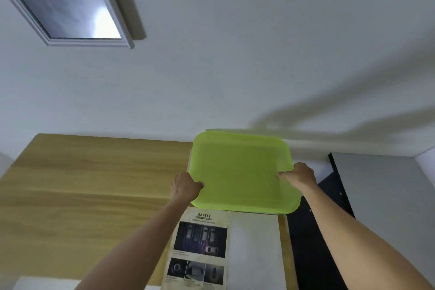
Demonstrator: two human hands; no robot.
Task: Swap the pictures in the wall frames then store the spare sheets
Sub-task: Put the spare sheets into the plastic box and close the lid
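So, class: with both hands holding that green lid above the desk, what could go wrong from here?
1. The left hand and right hand grip only the green lid's side edges; it may tilt or slip.
2. Lowered, it could crease the safety sheet lying beneath its near edge.
3. It hangs near the desk's right edge and might drop off.

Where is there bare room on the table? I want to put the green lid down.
The table is bare wood across its left and middle, from the wall edge down to the left hand. The right side is crowded: both hands, left and right hand, hold the lid over a box there, and the safety sheet lies beside a blank sheet.
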